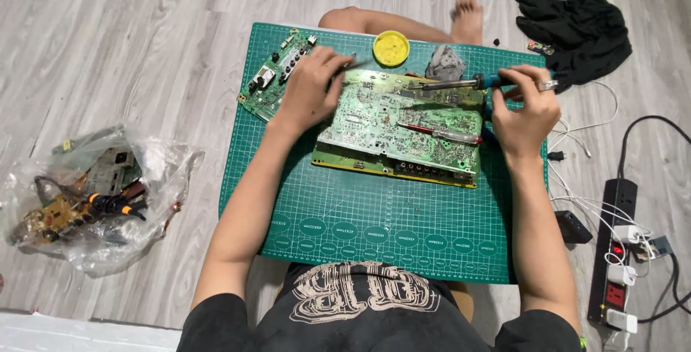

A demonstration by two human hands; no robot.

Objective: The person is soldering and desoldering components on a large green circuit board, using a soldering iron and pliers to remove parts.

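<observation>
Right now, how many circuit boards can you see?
3, maybe more: a large board mid-mat under both hands, a small green board at the mat's top-left corner, and a yellowish board in the plastic bag, which may hide others.

Grey wood-look floor [144,42] w/ even light, white edge btm-left.

Home floor: cutting mat [374,215], power strip [619,251].
</observation>
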